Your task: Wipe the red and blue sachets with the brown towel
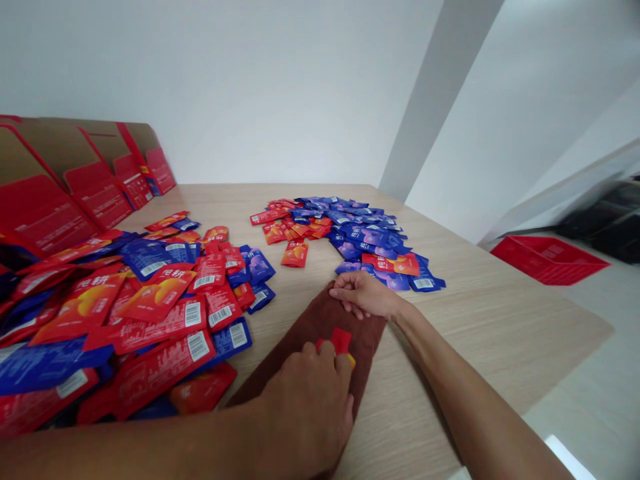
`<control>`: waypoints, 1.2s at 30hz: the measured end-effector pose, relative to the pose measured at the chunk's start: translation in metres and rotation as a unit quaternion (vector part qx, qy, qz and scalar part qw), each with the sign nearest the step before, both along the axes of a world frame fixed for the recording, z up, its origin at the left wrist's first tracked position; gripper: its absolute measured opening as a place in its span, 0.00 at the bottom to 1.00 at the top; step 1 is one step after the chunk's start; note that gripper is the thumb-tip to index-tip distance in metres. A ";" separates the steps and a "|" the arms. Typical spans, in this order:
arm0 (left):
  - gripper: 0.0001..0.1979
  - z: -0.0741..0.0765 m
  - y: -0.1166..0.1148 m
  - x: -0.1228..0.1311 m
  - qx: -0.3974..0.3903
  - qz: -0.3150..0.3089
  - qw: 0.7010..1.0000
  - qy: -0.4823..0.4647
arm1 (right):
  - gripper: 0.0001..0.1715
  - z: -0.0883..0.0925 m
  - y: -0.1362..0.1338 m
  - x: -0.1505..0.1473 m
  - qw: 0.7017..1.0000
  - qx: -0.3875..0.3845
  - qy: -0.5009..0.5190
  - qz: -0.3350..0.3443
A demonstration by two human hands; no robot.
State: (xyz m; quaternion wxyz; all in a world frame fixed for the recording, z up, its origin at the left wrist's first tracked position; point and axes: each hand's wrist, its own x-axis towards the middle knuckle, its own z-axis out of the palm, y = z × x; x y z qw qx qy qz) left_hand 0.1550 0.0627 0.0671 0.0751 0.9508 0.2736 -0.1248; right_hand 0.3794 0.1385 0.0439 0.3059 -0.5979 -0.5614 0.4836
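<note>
A brown cloth-like sheet [300,333] lies slantwise on the table in front of me. My left hand [313,393] is over its near part, fingers closed on a small red packet [341,340] with a bit of yellow; much of the packet is hidden by the fingers. At the sheet's far end is my right hand [365,295], its fingers curled in and touching the sheet. Whether anything is between those fingers is hidden. Just beyond it, blue-purple packets [367,237] lie heaped, with a red-orange packet [395,264] on top.
To the left, a big heap of mixed packets [165,293] spreads before open red boxes [100,193]. Farther back sits a smaller group of red-orange packets [295,227], with a single orange packet [295,254] in front. Beyond the table's right edge is a red box [547,259].
</note>
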 end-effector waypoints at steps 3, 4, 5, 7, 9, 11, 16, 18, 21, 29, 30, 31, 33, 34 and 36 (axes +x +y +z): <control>0.18 -0.007 -0.005 -0.007 0.007 -0.062 0.998 0.001 | 0.19 0.000 0.000 0.000 1.000 -0.001 -0.002 0.000; 0.18 -0.008 0.000 -0.009 0.032 -0.081 0.996 -0.007 | 0.19 0.001 0.000 0.000 1.000 -0.002 -0.003 -0.001; 0.18 -0.007 0.009 -0.010 0.059 -0.087 0.994 -0.013 | 0.19 0.001 0.000 -0.001 1.000 -0.002 -0.003 -0.001; 0.17 -0.004 0.033 -0.010 0.103 -0.072 0.992 -0.015 | 0.19 0.001 0.000 -0.001 1.000 -0.002 -0.005 -0.002; 0.17 -0.003 0.053 -0.008 0.106 -0.050 0.993 -0.002 | 0.19 0.002 0.001 -0.001 1.000 -0.001 -0.006 -0.002; 0.18 -0.007 0.060 -0.005 0.104 -0.057 0.993 0.009 | 0.19 0.002 0.001 -0.002 1.000 -0.002 -0.008 -0.002; 0.25 -0.024 0.029 -0.009 0.168 -0.137 0.976 -0.013 | 0.20 0.002 0.001 -0.001 1.000 -0.004 -0.007 -0.002; 0.26 -0.021 0.014 -0.014 0.140 -0.175 0.975 -0.012 | 0.18 0.002 0.001 -0.001 1.000 -0.005 -0.007 -0.003; 0.19 -0.002 0.008 -0.022 -0.030 -0.215 0.976 -0.023 | 0.18 0.002 0.000 -0.001 1.000 -0.004 -0.008 -0.006; 0.13 0.032 0.092 -0.039 -0.149 0.039 0.982 -0.112 | 0.19 0.003 0.000 -0.002 1.000 0.001 -0.007 -0.005; 0.10 0.031 0.097 -0.039 -0.126 0.064 0.984 -0.104 | 0.18 0.003 0.000 -0.002 1.000 0.001 -0.007 -0.005; 0.06 0.030 0.098 -0.039 -0.104 0.087 0.986 -0.101 | 0.17 0.003 0.000 -0.002 1.000 0.001 -0.006 -0.005; 0.02 0.027 0.086 -0.038 -0.057 0.091 0.989 -0.099 | 0.16 0.002 0.000 -0.002 1.000 0.000 -0.005 -0.005; 0.04 0.026 0.076 -0.037 -0.034 0.073 0.992 -0.094 | 0.15 0.002 0.000 -0.001 1.000 0.000 -0.004 -0.005; 0.14 0.023 0.055 -0.033 0.008 0.008 0.997 -0.074 | 0.15 0.001 0.000 -0.001 1.000 0.000 -0.003 -0.005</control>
